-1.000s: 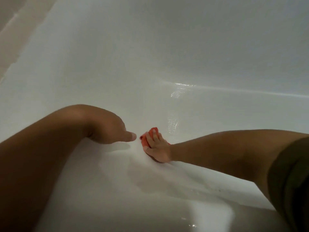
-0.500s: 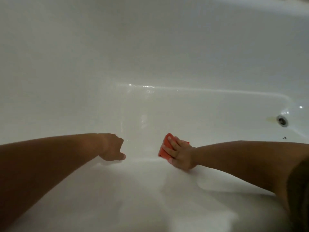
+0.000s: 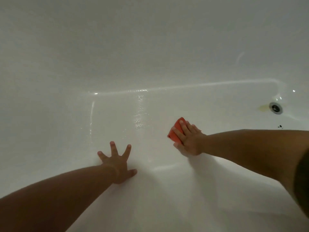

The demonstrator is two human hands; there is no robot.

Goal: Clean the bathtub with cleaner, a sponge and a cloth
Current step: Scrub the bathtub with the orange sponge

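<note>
Under the right hand (image 3: 189,143), an orange sponge (image 3: 175,131), half in sight

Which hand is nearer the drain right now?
Right. The right hand, pressing the sponge, lies left of the drain; the left hand rests flat on the tub, farther left.

The left hand (image 3: 117,163) lies flat, fingers spread, on the wet white bathtub (image 3: 150,47) floor. At its two o'clock the right hand (image 3: 189,141) presses flat fingers on an orange-red pad, probably the sponge (image 3: 174,132). The drain (image 3: 275,108) sits at that hand's two o'clock, with dark specks (image 3: 280,126) at the drain's six.
</note>
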